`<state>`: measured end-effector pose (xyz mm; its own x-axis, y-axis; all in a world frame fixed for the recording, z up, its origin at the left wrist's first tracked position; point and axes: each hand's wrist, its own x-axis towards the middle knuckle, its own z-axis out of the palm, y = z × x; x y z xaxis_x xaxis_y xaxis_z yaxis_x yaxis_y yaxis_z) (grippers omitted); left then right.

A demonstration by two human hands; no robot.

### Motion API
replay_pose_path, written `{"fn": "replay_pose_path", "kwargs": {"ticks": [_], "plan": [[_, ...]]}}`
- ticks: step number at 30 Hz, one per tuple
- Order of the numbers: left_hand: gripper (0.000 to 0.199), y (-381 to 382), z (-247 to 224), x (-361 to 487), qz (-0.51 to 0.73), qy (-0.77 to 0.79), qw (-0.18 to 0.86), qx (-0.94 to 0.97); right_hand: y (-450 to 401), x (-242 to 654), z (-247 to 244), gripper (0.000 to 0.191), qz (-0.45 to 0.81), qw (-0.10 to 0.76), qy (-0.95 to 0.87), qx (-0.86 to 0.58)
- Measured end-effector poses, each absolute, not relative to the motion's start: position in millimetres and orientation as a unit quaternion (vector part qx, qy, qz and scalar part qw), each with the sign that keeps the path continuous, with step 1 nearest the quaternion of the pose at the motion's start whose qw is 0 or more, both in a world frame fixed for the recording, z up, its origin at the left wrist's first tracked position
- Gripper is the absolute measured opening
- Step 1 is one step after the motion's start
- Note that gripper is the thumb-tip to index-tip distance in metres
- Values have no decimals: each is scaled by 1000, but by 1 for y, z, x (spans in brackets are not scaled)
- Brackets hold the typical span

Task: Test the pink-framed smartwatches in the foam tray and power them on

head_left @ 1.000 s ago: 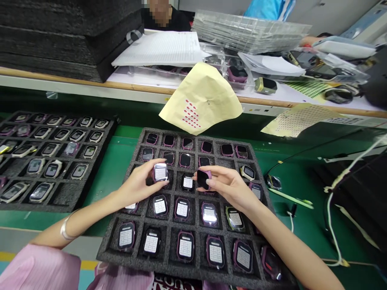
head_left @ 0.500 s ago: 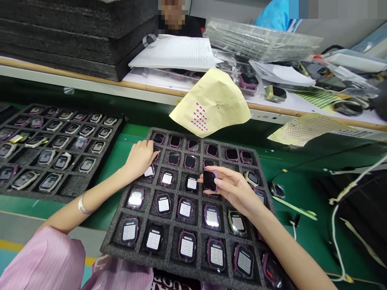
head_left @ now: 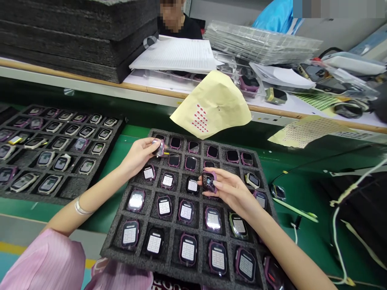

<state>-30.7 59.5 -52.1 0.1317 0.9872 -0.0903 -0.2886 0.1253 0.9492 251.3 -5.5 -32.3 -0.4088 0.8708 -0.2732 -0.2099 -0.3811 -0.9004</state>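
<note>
A dark foam tray with square compartments holds several smartwatch bodies without straps. In the front rows most watch screens glow white, such as the purple-rimmed watch; those in the back rows are dark, like the watch. My left hand pinches a purple smartwatch just above the tray's back-left compartments, with a small yellow strip sticking out beside it. Over the middle of the tray, my right hand holds another purple smartwatch, its dark screen showing a small lit picture.
Left of it, a second foam tray carries more watches on the green bench. A shelf behind bears stacked black foam, papers and clear plastic trays. A light-green pen and cables lie right. A person sits beyond.
My left hand has lifted a purple watch out of its compartment at the back left. The screen of the watch in my right hand has gone from dark to lit.
</note>
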Motion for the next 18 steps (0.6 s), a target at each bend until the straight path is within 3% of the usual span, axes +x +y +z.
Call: {"fn": "replay_pose_path", "kwargs": {"ticks": [9,12,18], "plan": [[31,53,-37,-9,472,408,719,307,-4,254,-37,34,738,358,-393,-417],[38,51,-39,-7,444,435,687,376,-3,254,-37,34,739,359,-387,-418],[29,48,-47,-7,415,468,560,544,-2,254,-38,34,733,371,-391,-415]]}}
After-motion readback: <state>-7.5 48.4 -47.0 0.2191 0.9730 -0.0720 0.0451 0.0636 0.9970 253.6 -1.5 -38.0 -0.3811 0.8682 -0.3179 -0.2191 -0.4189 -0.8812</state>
